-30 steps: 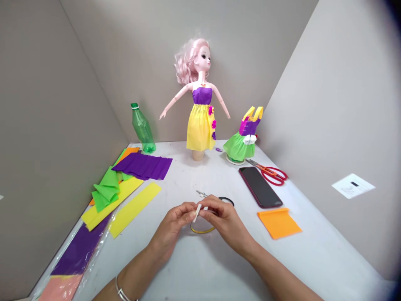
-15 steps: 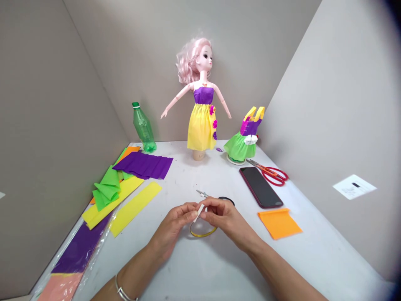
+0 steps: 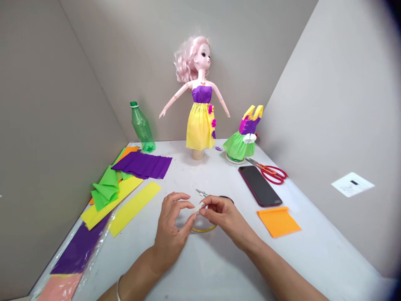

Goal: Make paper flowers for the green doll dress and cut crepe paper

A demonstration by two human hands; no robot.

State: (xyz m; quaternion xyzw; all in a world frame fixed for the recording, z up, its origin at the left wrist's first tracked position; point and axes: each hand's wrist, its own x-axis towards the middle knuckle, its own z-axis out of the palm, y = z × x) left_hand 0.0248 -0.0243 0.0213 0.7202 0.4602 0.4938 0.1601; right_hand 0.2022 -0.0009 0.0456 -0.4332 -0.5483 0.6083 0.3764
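My right hand (image 3: 221, 212) pinches a small white strip (image 3: 198, 208) between thumb and fingertips above the middle of the table. My left hand (image 3: 175, 221) is close on the left, its fingers spread and its thumb tip near or touching the strip's lower end. Beneath the hands a thin yellow band (image 3: 204, 229) curves on the table; whether it joins the strip I cannot tell. Just behind the fingers lie small scissors (image 3: 201, 192) with metal blades, their dark handle partly hidden by my right hand.
Purple crepe paper (image 3: 144, 164), yellow strips (image 3: 136, 207) and green paper (image 3: 106, 188) lie left. A green bottle (image 3: 142, 129), a doll (image 3: 200, 121) and a small dress (image 3: 242, 140) stand behind. A phone (image 3: 260, 186), red-handled scissors (image 3: 272, 173) and orange paper (image 3: 278, 221) are right.
My left hand has let go of the white strip with its fingers, which now spread upward and apart. My right hand keeps its pinch in nearly the same place.
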